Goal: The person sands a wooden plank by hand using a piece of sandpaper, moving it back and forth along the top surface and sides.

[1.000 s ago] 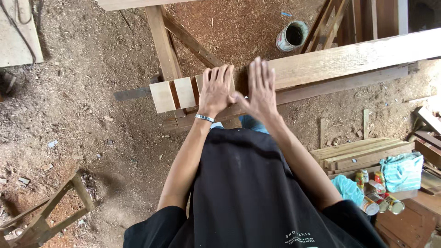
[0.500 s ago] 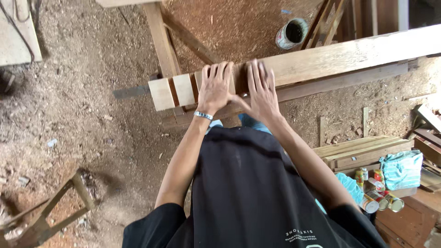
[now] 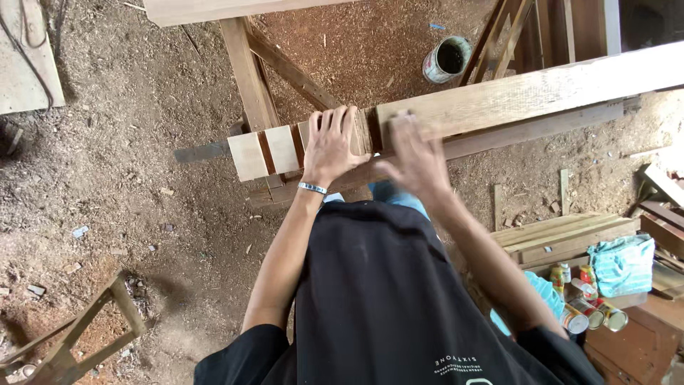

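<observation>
A long pale wooden beam (image 3: 527, 91) lies across a wooden trestle, with several notches cut into its left end (image 3: 274, 151). My left hand (image 3: 331, 145), with a bracelet at the wrist, lies flat on the notched part, fingers apart. My right hand (image 3: 413, 155) is blurred and rests flat on the beam just right of a notch, fingers spread. Neither hand holds anything. A dark flat metal strip (image 3: 203, 151) sticks out from under the beam's left end.
The floor is covered in sawdust. A paint tin (image 3: 446, 59) stands beyond the beam. Stacked planks (image 3: 563, 235), several cans (image 3: 588, 296) and a turquoise cloth (image 3: 623, 262) lie at the right. A wooden frame (image 3: 78, 342) lies at the lower left.
My right hand has slid from beside the left hand toward the right along the beam. The left hand has stayed on the notched end.
</observation>
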